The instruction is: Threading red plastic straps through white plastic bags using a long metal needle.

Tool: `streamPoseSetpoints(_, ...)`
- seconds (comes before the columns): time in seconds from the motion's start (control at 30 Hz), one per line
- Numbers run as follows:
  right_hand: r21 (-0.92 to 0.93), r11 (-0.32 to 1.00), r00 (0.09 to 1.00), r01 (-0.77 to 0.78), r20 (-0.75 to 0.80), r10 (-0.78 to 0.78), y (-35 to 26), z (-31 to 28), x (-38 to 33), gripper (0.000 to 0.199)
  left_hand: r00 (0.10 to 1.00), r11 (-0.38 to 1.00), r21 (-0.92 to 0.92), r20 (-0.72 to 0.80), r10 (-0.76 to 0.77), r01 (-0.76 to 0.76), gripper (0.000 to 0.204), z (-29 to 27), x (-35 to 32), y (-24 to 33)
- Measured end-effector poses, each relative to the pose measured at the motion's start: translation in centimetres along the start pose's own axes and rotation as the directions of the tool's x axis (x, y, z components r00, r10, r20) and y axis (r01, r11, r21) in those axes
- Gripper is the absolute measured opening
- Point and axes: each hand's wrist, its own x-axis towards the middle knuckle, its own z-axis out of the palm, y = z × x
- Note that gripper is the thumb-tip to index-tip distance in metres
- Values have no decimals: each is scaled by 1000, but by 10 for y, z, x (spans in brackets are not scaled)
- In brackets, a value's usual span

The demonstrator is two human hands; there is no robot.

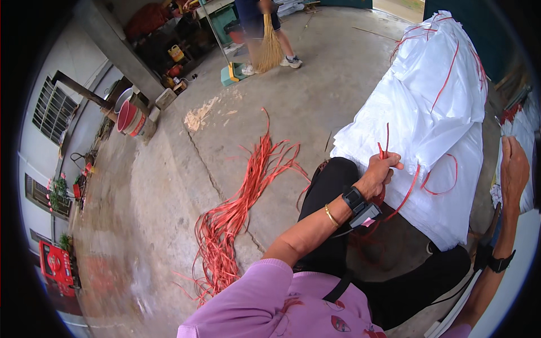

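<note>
My left hand is closed around red plastic strips, whose ends stick up above the fingers; more red shows below the palm. Right beside it lies a long bundle of white woven sacks, gathered near its lower part with a red tie. At the far right my right hand is raised with its fingers bent together, next to another white sack pile. What those fingers hold, if anything, is hidden. A loose heap of red strips spreads over the floor to the left of my leg.
Ahead, another person holds a straw broom beside a green and yellow dustpan. Pale scraps lie on the concrete. Buckets stand at the left, and a red machine-like box is by the wall.
</note>
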Motion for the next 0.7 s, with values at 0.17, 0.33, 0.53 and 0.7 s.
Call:
streamPoseSetpoints(0.17,84,994,998,70,-6,-69,-16,1,-19,23,997,997,-22,22,-67,68,10,-5,7,-29)
streamPoseSetpoints(0.33,278,960,988,-23,152,-21,-39,18,-49,23,987,984,-77,10,-162,162,11,-19,18,-52)
streamPoseSetpoints(0.53,341,929,927,-144,374,6,-42,68,-84,28,987,987,-43,24,-156,157,11,-24,21,-56)
streamPoseSetpoints(0.7,358,909,886,-212,463,24,-42,112,-117,29,992,992,5,11,-123,123,12,-19,16,-58)
